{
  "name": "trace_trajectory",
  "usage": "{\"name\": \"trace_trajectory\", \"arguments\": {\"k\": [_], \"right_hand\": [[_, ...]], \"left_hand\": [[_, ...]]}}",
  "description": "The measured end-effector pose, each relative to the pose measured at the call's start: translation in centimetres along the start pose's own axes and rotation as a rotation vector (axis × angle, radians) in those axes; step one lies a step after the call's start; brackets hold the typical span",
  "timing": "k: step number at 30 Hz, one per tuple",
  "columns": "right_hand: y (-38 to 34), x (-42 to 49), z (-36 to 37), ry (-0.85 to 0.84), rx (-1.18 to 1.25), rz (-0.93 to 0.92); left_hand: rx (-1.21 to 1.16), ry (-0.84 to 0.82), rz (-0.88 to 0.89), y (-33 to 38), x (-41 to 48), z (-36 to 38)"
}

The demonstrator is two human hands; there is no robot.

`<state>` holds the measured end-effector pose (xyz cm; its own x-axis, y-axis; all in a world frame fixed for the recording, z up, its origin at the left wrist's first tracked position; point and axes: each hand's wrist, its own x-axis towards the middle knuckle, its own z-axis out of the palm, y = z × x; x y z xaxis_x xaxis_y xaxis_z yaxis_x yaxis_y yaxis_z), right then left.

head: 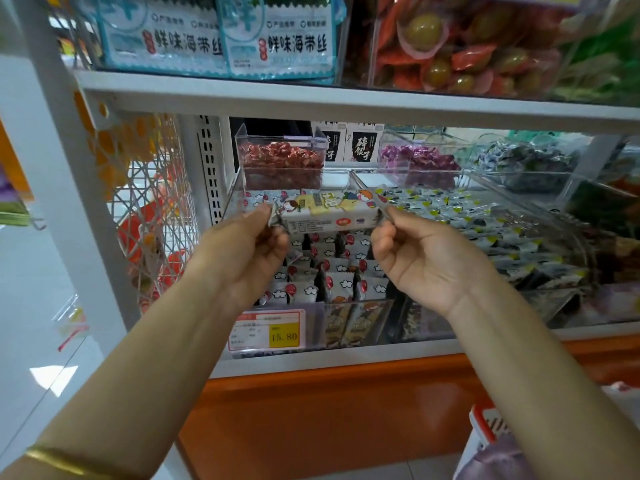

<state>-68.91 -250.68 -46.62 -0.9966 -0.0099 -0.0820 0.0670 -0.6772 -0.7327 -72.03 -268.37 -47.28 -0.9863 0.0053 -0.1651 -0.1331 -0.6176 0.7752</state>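
White snack pack (pixel 325 211) — pinched at each end by left hand (pixel 247 247), right hand (pixel 420 258).

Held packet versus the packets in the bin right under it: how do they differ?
The held packet hangs crosswise in the air, pinched at its ends by the left hand and right hand; the bin packets stand packed in rows. The held packet shows a yellow cartoon print; the bin packets show white cloud prints with red dots. Both have mainly white wrappers.

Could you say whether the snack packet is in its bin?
Out: left hand and right hand hold the packet above the bin.
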Motion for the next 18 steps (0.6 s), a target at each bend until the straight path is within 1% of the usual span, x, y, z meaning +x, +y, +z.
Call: {"name": "trace_trajectory", "arguments": {"k": [2,6,7,11,15,18], "right_hand": [[0.12,0.16,0.09,0.01,-0.017,-0.027],[0.4,0.34,-0.06,0.014,-0.016,-0.113],[0.4,0.36,-0.19,0.01,-0.057,-0.153],[0.36,0.31,-0.57,0.013,-0.353,-0.312],[0.46,0.35,-0.62,0.004,-0.411,-0.32],[0.6,0.43,-0.83,0.015,-0.564,-0.385]], "left_hand": [[-0.001,-0.022,-0.012,-0.12,-0.06,0.13],[0.113,-0.1,-0.011,-0.23,-0.01,0.01],[0.126,-0.108,-0.02,-0.17,-0.01,-0.06],[0.17,-0.143,-0.051,0.24,-0.23,-0.37],[0.235,-0.181,-0.027,0.4,-0.39,-0.48],[0.303,-0.236,-0.001,0.45,-0.5,-0.42]]}}
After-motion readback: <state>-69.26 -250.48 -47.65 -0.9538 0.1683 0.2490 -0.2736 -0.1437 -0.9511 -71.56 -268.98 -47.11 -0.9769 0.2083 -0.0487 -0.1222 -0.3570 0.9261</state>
